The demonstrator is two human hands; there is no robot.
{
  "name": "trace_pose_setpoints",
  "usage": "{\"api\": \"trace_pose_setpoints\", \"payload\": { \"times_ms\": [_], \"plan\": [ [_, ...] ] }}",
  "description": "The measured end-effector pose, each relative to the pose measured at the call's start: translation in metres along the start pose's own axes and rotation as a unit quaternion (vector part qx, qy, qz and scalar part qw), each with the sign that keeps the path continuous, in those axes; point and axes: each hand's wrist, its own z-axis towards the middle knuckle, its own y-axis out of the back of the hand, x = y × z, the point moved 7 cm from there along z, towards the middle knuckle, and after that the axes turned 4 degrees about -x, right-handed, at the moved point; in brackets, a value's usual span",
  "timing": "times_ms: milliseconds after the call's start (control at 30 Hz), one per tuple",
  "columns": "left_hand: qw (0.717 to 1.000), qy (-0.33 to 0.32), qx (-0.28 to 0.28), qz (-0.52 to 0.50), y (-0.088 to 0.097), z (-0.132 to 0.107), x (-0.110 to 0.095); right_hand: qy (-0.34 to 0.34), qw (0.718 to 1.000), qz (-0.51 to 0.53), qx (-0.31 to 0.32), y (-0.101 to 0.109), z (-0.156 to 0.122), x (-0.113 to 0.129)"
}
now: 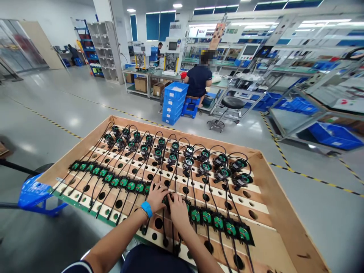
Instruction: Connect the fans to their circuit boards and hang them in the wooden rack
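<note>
A wooden tray (280,206) holds two rows of round black parts (204,167) at the back, joined by black cables (176,170) to a front row of small green circuit boards (207,217). My left hand (157,195), with a blue wristband (147,208), and my right hand (176,207) meet at the middle of the board row. Both hands have curled fingers pressed on one board, which they hide. I cannot make out what the fingers grip.
The tray's base has strips with round holes (118,203). A blue plastic piece (33,191) sticks out at the tray's left. Beyond, a seated person (198,79) works at a bench beside stacked blue crates (174,102) and a black stool (231,104).
</note>
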Motion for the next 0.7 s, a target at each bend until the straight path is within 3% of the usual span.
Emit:
{"api": "trace_pose_setpoints", "payload": {
  "times_ms": [167, 267, 467, 700],
  "plan": [
    [0.995, 0.085, -0.023, 0.045, 0.036, -0.01, 0.055, 0.01, 0.996, 0.082, -0.042, 0.019, 0.012, 0.003],
    [0.995, 0.072, 0.013, 0.061, 0.055, -0.007, 0.077, 0.026, 0.995, 0.092, -0.032, 0.017, 0.028, 0.019],
    [0.998, 0.031, 0.042, 0.042, 0.053, 0.001, 0.079, 0.041, 0.998, 0.037, 0.006, 0.006, 0.053, 0.041],
    [0.998, 0.013, 0.039, 0.054, 0.039, -0.014, 0.083, 0.014, 0.999, 0.03, 0.023, 0.001, 0.055, 0.042]
  ]
}}
